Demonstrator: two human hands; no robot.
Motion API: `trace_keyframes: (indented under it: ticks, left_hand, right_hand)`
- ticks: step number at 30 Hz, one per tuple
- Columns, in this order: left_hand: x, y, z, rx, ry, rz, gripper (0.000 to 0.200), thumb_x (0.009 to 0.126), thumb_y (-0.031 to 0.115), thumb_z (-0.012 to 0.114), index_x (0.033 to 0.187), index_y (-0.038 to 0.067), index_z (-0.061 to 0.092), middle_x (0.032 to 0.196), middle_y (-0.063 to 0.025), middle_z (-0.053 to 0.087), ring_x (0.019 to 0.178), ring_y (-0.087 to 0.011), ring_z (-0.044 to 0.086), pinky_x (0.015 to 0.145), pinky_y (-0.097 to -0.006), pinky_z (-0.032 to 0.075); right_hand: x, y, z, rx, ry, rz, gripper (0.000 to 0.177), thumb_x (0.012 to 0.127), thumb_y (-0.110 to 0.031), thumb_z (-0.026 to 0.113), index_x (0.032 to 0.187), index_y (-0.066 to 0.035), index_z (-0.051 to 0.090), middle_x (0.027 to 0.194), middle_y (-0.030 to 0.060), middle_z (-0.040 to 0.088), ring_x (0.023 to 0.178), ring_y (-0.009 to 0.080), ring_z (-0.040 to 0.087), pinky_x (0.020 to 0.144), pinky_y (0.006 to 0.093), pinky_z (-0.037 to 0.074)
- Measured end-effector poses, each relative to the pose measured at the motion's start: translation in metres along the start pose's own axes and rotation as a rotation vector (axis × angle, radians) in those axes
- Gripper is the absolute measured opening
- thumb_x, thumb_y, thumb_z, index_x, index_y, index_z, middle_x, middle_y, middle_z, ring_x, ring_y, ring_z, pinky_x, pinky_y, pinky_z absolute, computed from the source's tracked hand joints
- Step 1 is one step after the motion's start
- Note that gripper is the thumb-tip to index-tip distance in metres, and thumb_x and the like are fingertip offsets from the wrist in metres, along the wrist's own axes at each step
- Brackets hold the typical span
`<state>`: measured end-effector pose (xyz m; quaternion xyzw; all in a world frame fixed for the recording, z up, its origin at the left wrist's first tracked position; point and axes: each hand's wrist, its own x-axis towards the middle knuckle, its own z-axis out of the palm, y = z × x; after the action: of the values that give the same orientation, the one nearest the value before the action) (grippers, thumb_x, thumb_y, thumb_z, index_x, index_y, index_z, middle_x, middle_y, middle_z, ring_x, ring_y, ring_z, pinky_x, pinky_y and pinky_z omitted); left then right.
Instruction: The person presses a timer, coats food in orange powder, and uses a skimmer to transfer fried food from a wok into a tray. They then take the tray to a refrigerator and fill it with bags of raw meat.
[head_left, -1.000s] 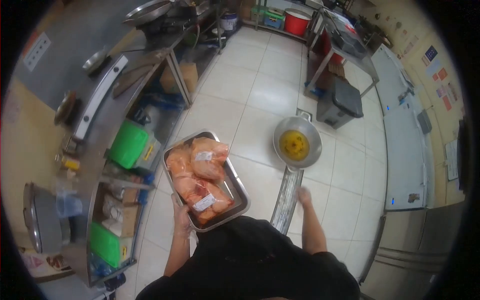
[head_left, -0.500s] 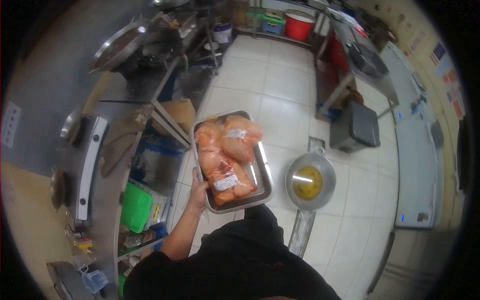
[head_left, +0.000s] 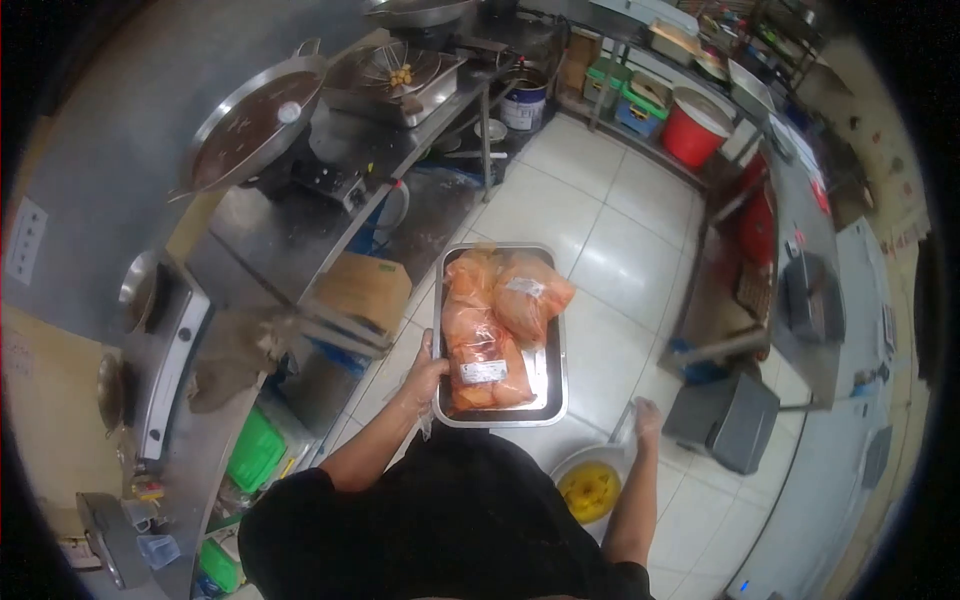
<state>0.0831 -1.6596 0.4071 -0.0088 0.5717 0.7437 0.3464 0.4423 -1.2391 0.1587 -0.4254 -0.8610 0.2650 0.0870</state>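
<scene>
My left hand [head_left: 428, 378], in a clear plastic glove, grips the left rim of a metal tray [head_left: 552, 400]. Several plastic bags of orange-pink raw meat [head_left: 480, 345] with white labels lie in the tray, which is held in front of my body. On the right, my right hand [head_left: 648, 418] is out over the floor, above a metal pan [head_left: 622, 462] with yellow liquid in it. The hand is beside the pan's handle, and its fingers are too small and blurred to read.
On the left, a steel counter [head_left: 235, 400] carries a wok [head_left: 245, 125] and burners. A cardboard box [head_left: 365, 290] sits below it. To the right are a grey bin [head_left: 722, 420] and a steel table [head_left: 800, 340]. A red bucket [head_left: 695, 128] stands at the back.
My right hand and forearm have come into view on the right. The view has shifted: the tray appears further right, the pan lower and nearer my body.
</scene>
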Motion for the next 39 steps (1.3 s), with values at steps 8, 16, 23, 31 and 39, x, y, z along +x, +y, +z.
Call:
trace_keyframes:
  ticks: [8, 16, 23, 31, 39]
  left_hand:
    - [0.277, 0.061, 0.067, 0.042, -0.129, 0.000, 0.098, 0.078, 0.001, 0.054, 0.158, -0.006, -0.003, 0.157, -0.0252, 0.028, 0.142, -0.0304, 0.036, 0.113, -0.0343, 0.035]
    - [0.494, 0.108, 0.181, -0.037, -0.124, -0.022, 0.103, 0.076, 0.005, 0.056, 0.158, -0.005, -0.006, 0.159, -0.0282, 0.022, 0.146, -0.0317, 0.029, 0.116, -0.0359, 0.030]
    - [0.659, 0.183, 0.326, 0.053, -0.012, -0.011, 0.101, 0.077, 0.007, 0.059, 0.159, -0.002, 0.001, 0.154, -0.0247, 0.032, 0.141, -0.0324, 0.036, 0.115, -0.0357, 0.032]
    - [0.836, 0.224, 0.428, -0.107, 0.079, 0.014, 0.104, 0.076, 0.001, 0.062, 0.160, 0.008, 0.003, 0.149, -0.0197, 0.041, 0.129, -0.0326, 0.051, 0.106, -0.0436, 0.047]
    - [1.091, 0.257, 0.493, -0.183, 0.016, 0.051, 0.104, 0.078, 0.001, 0.060, 0.161, 0.010, -0.003, 0.146, -0.0188, 0.044, 0.125, -0.0316, 0.055, 0.104, -0.0435, 0.048]
  right_hand:
    - [0.083, -0.031, 0.098, 1.029, -0.268, 0.680, 0.042, 0.093, -0.041, 0.066, 0.111, -0.003, 0.069, 0.067, 0.0065, 0.059, 0.057, 0.0216, 0.057, 0.055, 0.0325, 0.052]
    - [0.199, -0.075, 0.110, 0.714, -0.465, 0.784, 0.034, 0.096, -0.035, 0.062, 0.108, -0.004, 0.069, 0.069, 0.0051, 0.058, 0.059, 0.0200, 0.057, 0.055, 0.0323, 0.050]
    - [0.437, -0.030, 0.075, 0.764, -0.426, 0.740, 0.028, 0.099, -0.031, 0.059, 0.106, -0.006, 0.068, 0.070, 0.0038, 0.058, 0.060, 0.0187, 0.057, 0.054, 0.0321, 0.049]
    - [0.885, 0.075, -0.057, 0.096, 0.074, -0.010, 0.033, 0.099, -0.024, 0.050, 0.121, -0.007, 0.068, 0.104, 0.0183, 0.071, 0.093, 0.0291, 0.068, 0.081, 0.0389, 0.052]
    - [1.166, 0.032, -0.091, -0.070, -0.140, 0.099, 0.033, 0.096, -0.030, 0.052, 0.111, -0.008, 0.071, 0.106, 0.0237, 0.070, 0.100, 0.0372, 0.067, 0.087, 0.0428, 0.050]
